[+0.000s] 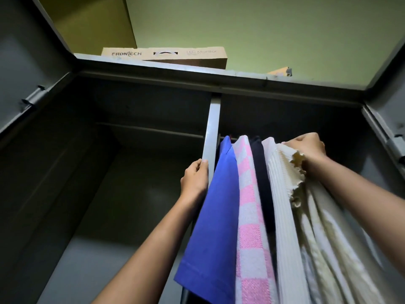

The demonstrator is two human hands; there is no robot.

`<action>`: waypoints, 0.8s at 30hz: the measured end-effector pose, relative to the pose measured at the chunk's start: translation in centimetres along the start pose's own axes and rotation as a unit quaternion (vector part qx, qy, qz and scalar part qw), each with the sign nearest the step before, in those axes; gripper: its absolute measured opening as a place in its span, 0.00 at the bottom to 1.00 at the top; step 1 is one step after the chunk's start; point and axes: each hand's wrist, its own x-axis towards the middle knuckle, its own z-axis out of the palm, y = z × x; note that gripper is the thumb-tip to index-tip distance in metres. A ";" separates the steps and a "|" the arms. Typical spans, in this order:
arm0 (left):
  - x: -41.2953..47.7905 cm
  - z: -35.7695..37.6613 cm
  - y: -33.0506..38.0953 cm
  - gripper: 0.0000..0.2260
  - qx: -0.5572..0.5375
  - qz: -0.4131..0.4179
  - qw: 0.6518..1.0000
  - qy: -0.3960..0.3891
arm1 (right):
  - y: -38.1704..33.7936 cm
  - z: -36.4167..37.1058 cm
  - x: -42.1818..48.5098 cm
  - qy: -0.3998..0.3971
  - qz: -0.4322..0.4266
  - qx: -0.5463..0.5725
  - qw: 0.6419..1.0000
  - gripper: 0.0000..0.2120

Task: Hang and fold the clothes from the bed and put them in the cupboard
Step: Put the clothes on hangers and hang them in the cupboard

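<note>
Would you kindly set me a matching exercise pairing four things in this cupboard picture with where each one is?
Things:
1 left hand
2 right hand
3 box
4 blue garment

Places:
A on top of the cupboard
B hanging just right of the divider
C holding the divider
D gripping the cream knit at its top

Pairs: 1-C, 2-D, 3-A, 4-B.
</note>
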 end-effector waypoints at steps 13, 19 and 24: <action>-11.4 -0.9 3.7 0.21 -0.061 -0.136 0.989 -0.022 | -0.9 -4.2 -13.9 -0.186 0.071 0.077 0.977 0.22; -19.3 -0.5 4.5 0.20 -0.071 -0.211 0.970 -0.095 | -0.8 -10.2 -22.3 -0.244 0.184 0.101 0.947 0.23; -25.4 -0.7 6.6 0.19 -0.153 -0.265 0.940 -0.153 | -1.7 -15.4 -27.1 -0.241 0.260 0.087 0.931 0.19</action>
